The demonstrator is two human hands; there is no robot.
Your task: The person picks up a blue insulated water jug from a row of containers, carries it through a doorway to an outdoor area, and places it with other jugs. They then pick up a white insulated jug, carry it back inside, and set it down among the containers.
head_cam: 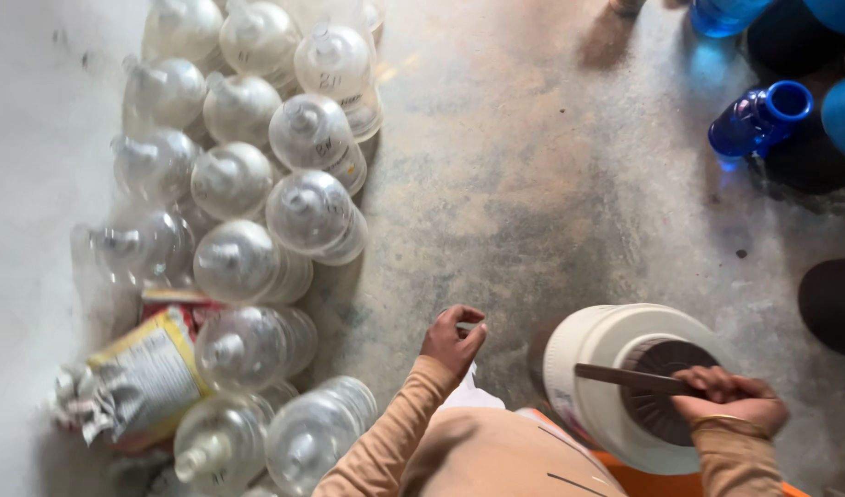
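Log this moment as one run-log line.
right hand: grips dark rod over white canister | left hand: pinches small item | floor left: clear plastic bottles

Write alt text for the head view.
A person's right hand holds a dark flat tool across the ribbed cap of a white container; the left hand hovers over a concrete floor beside clustered clear bottles.

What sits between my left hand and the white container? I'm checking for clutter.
Nothing: in the head view, only bare concrete floor separates the left hand from the white container.
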